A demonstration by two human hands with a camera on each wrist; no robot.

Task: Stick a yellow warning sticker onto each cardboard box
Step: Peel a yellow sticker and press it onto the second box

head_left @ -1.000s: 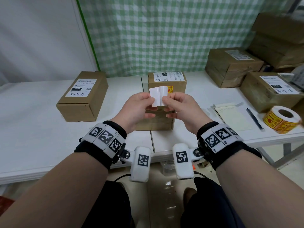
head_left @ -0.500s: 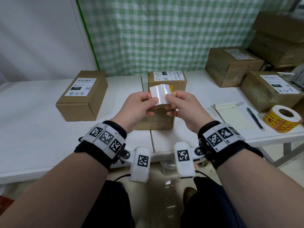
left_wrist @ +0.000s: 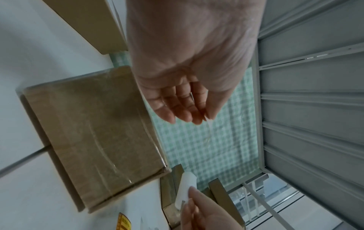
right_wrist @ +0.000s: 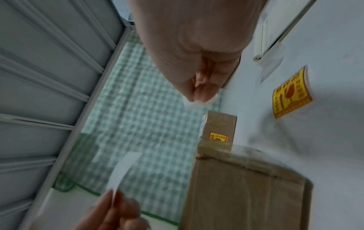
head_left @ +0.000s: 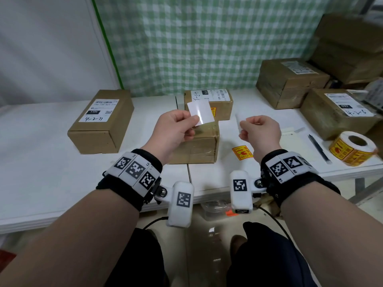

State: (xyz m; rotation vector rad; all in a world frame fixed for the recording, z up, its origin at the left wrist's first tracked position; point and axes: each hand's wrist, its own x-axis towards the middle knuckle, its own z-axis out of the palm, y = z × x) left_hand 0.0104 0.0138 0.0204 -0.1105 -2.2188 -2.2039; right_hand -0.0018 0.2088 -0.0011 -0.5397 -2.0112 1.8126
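My left hand pinches a glossy white sheet by its corner, held up over the near cardboard box. My right hand pinches a small white piece, apart from the sheet. The right wrist view shows that pinch on the piece, and the sheet. One yellow warning sticker lies loose on the table right of the near box. The box behind carries a yellow sticker. Another box stands at the left.
A roll of yellow stickers sits near the table's right front edge, with a pen and a notepad beside it. Two more labelled boxes stand at the right, with larger ones stacked behind.
My hands held one white sheet together; they have now pulled apart, each keeping a white piece. The right hand moved right, and a yellow sticker now shows on the table.
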